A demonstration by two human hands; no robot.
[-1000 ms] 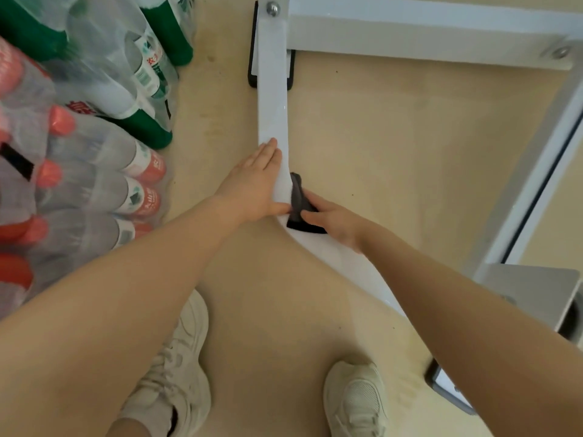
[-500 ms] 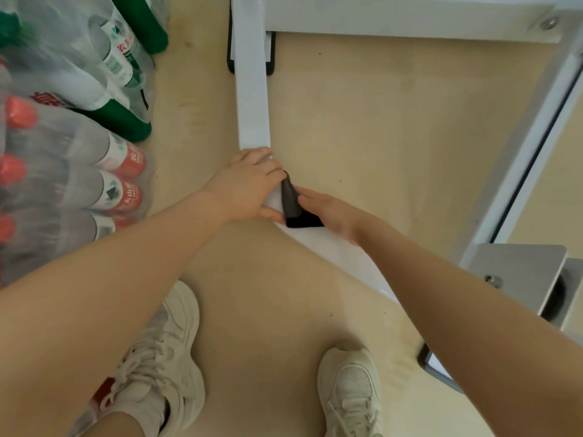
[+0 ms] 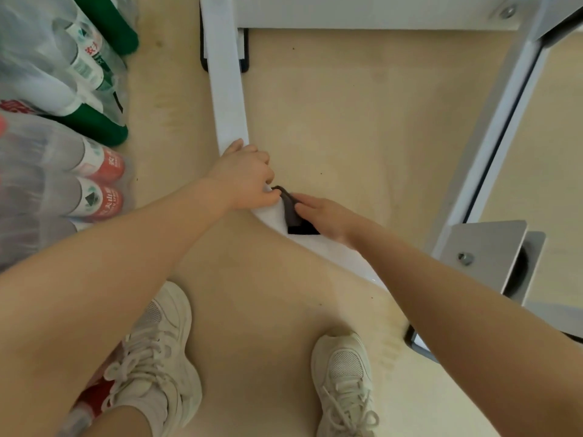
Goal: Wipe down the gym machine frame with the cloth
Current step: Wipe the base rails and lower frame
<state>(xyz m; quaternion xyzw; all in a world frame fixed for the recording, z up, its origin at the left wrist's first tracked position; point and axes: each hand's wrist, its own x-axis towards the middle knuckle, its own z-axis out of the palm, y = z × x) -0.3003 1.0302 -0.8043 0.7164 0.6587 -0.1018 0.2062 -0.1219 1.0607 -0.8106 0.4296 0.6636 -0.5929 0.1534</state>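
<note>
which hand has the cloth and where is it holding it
The right hand presses the dark cloth against the white frame bar, covering its right side. The left hand curls over the bar, thumb tip beside the cloth's top.

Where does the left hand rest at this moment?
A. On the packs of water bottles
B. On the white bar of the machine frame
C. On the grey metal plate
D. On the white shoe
B: the left hand lies on the white bar, fingers curled over its edge.
</note>
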